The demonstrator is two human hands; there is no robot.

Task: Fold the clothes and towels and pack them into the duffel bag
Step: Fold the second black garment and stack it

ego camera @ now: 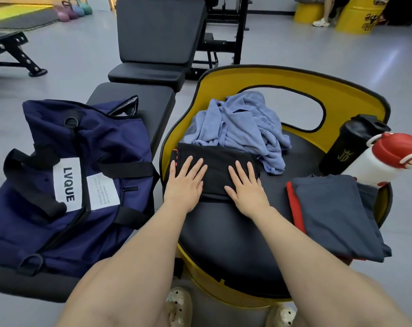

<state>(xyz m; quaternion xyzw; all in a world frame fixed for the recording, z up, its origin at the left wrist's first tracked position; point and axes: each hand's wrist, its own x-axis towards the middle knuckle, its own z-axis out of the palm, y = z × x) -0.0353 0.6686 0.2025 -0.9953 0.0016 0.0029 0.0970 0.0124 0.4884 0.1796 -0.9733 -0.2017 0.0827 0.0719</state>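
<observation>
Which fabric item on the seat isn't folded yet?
The light blue towel, crumpled in a heap behind the black garment. The black one and the dark grey one lie flat and folded.

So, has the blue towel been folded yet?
No, the blue towel lies crumpled in a heap on the seat, behind the black garment that both hands press flat.

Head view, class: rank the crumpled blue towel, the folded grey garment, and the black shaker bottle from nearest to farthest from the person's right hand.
From the right hand:
1. Crumpled blue towel, just beyond the hand.
2. Folded grey garment, to the hand's right on the seat.
3. Black shaker bottle, far right by the seat's edge.
</observation>
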